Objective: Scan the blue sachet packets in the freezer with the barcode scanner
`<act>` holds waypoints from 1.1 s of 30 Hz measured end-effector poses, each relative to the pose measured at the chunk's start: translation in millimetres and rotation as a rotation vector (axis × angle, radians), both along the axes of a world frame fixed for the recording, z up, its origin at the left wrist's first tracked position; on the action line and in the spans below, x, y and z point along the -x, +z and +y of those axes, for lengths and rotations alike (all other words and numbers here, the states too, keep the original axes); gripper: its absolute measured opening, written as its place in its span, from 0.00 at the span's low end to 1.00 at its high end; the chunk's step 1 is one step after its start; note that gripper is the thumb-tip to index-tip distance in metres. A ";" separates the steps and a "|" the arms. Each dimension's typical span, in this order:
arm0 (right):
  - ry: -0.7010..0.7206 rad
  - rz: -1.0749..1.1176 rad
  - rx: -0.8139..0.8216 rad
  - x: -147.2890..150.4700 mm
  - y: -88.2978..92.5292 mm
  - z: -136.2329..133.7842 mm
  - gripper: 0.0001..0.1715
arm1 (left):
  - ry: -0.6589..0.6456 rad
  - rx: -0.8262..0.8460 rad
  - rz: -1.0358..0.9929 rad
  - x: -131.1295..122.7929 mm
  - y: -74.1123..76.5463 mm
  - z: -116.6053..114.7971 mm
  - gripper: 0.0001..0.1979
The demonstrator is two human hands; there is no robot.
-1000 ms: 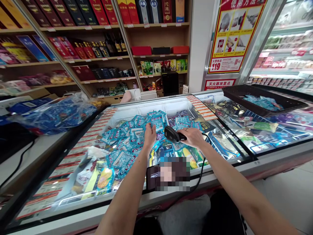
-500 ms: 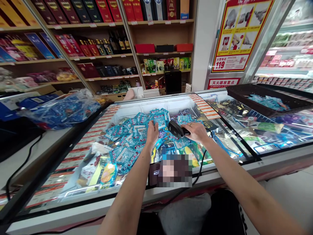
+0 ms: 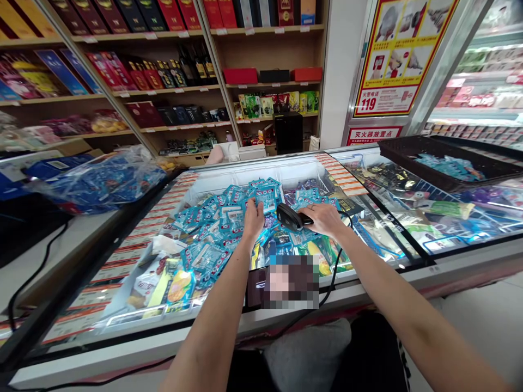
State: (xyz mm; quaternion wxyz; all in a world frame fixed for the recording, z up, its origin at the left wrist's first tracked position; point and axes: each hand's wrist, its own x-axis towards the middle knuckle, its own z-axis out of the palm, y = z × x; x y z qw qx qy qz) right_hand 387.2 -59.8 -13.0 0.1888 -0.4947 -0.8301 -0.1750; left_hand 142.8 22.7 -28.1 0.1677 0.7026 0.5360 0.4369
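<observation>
My right hand [image 3: 324, 218] is wrapped round the handle of a black barcode scanner [image 3: 288, 217], whose head points left. A black cable hangs from it. My left hand [image 3: 254, 216] is closed, with thumb and fingers pinching the edge of a small blue packet [image 3: 267, 202] that shows a white barcode label. The scanner's head is just right of that packet, apart from it. Many similar blue packets [image 3: 206, 256] lie in a loose pile on the glass top around my left hand. A few more sit beyond the scanner.
Under the glass of the chest freezer [image 3: 286, 163] lie colourful packages. A clear bag of blue packets [image 3: 110, 177] stands at the left. On the right rests a dark tray [image 3: 412, 155] with blue packets. A phone [image 3: 256, 286] lies at the near edge, beside the scanner cable [image 3: 335, 272].
The scanner and my right hand have shifted slightly left, closer to the packet. My left hand keeps its pinch on the packet. The view has tilted a little.
</observation>
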 end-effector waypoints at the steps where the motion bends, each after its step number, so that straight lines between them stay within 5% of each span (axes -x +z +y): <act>1: -0.001 0.002 0.007 -0.2 -0.1 0.0 0.18 | -0.006 0.001 -0.001 -0.1 -0.4 0.2 0.17; 24: -0.029 0.077 -0.021 -7.0 -3.5 -1.1 0.19 | 0.013 -0.058 0.051 -2.8 -2.3 1.0 0.19; 29: -0.197 0.173 -0.058 -17.5 -6.3 -1.0 0.22 | 0.194 -0.240 0.145 -2.0 0.6 -4.9 0.16; 33: -0.307 0.219 -0.072 -23.7 -6.9 -2.0 0.22 | 0.412 -0.264 0.153 -4.4 4.1 -12.6 0.24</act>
